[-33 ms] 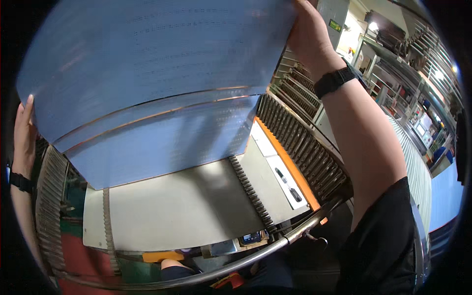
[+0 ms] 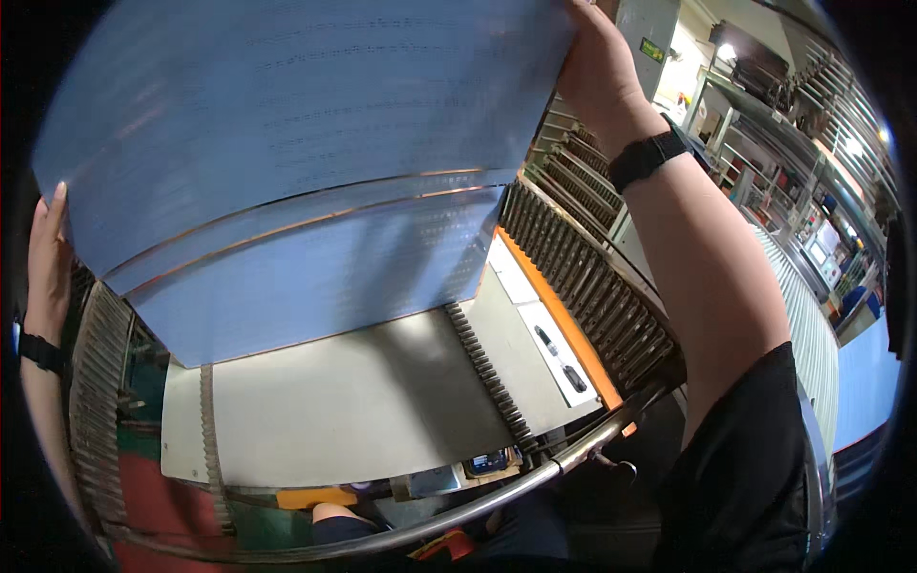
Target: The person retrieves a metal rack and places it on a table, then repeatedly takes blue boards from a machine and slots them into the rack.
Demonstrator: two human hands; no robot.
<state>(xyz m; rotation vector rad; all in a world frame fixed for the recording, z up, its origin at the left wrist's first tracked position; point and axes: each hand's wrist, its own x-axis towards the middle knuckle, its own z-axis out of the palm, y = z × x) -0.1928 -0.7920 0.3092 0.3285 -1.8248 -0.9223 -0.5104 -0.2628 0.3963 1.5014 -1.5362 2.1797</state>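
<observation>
A large blue panel [image 2: 315, 105] with rows of small dark marks is held tilted up in front of me. My left hand [image 2: 46, 263] is closed on its left edge, the thumb tip showing against the face. At the upper right edge my right hand [image 2: 604, 81] grips the same panel, its fingertips partly cut off by the frame. Just below and behind its lower edge are other blue panels [image 2: 325, 277] with copper-coloured edges, the rearmost standing upright on the rack's pale base plate [image 2: 334, 411]. The held panel's top is out of view.
Toothed slot strips [image 2: 482, 372] cross the base plate, and slotted rack sides [image 2: 583, 272] stand left and right. A curved metal rail [image 2: 516, 492] runs along the front. A black marker [image 2: 571, 378] lies beside an orange strip [image 2: 564, 315]. Another blue sheet [image 2: 867, 382] is at far right.
</observation>
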